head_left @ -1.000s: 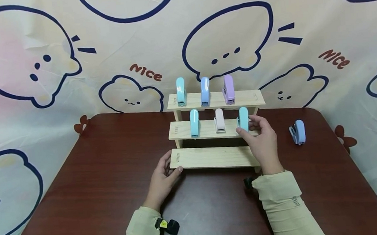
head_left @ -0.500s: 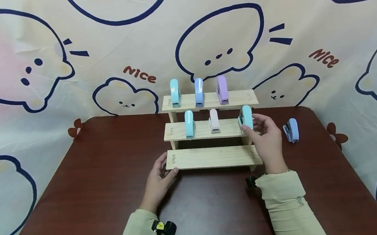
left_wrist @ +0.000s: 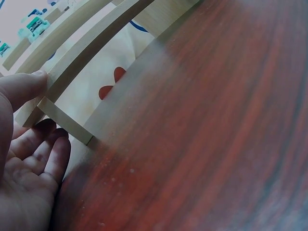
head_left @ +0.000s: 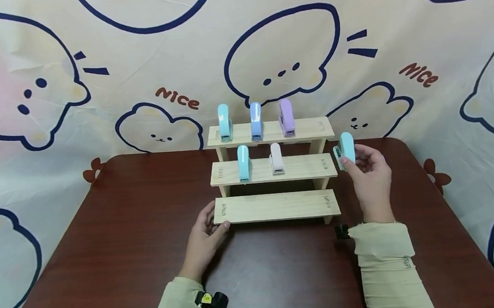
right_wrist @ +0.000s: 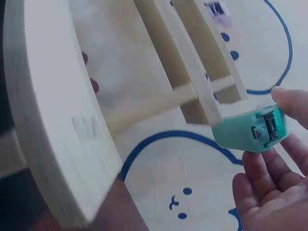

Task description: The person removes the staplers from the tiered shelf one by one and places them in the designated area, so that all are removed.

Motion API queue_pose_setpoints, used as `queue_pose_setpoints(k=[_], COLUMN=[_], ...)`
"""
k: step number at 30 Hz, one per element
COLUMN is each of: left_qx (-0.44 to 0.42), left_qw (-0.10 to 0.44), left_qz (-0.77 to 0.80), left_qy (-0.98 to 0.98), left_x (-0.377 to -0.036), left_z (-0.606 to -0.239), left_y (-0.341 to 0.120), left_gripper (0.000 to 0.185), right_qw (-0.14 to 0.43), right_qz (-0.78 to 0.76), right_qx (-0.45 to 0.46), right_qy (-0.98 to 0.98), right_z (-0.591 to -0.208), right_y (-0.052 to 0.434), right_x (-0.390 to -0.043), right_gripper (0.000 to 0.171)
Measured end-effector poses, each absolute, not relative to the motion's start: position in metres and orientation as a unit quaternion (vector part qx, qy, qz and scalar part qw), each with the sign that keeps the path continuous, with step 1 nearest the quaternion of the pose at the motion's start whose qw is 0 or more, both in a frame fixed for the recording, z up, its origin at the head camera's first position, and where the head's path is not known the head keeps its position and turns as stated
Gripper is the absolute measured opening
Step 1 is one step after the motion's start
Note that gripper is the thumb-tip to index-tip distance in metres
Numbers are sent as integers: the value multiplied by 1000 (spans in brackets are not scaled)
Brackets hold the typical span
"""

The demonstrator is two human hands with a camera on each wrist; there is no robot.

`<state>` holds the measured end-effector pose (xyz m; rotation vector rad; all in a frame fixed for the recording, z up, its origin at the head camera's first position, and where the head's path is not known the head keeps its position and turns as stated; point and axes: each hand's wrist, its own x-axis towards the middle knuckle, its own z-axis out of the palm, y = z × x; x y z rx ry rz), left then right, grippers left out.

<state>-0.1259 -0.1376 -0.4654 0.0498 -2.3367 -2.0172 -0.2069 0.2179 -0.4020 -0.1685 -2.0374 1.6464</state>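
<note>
Beside the right end of the three-tier wooden rack (head_left: 273, 170), the right hand (head_left: 371, 183) pinches a teal mini stapler (head_left: 346, 148), clear of the middle shelf. The left hand (head_left: 202, 235), fingers relaxed, rests against the bottom shelf's left end, steadying the rack on the bench (head_left: 106, 242).

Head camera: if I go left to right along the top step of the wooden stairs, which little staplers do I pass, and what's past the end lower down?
Light blue stapler → blue stapler → purple stapler → the bare right end of the top step → lower and further right, the teal stapler pinched in the right hand.
</note>
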Motion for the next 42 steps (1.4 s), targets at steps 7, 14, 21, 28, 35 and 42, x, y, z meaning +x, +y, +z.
queue_pose_setpoints(k=[7,14,21,28,35,42], left_qx=[9,7,10,10,11,9], left_qw=[28,29,27,26,25,25], left_qz=[-662,-662,-662,-661,-660,-660], left_qy=[-749,-749,-749,-750,-751,-751], left_x=[-125,-126,-126,-126,-125,-126], left_z=[-465,-464,-465,-464,-463,-463], left_y=[-138,-137,-137,-137,-137,-137], left_gripper=[64,64,64,64,64,64], right_qw=[238,219,220,210,188,175], right_qz=[620,625,615,603,602,580], right_qx=[-106,-157,-188,-194,-212,-209], right_qy=[-740,-732,-734,-745,-747,-767], right_z=[-409,-427,-448,-465,-475,-479], right_y=[230,241,249,251,253,254], right_x=[-213,-218,-224,-229,-232,-236], right_gripper=[43,43,40,38,40,41])
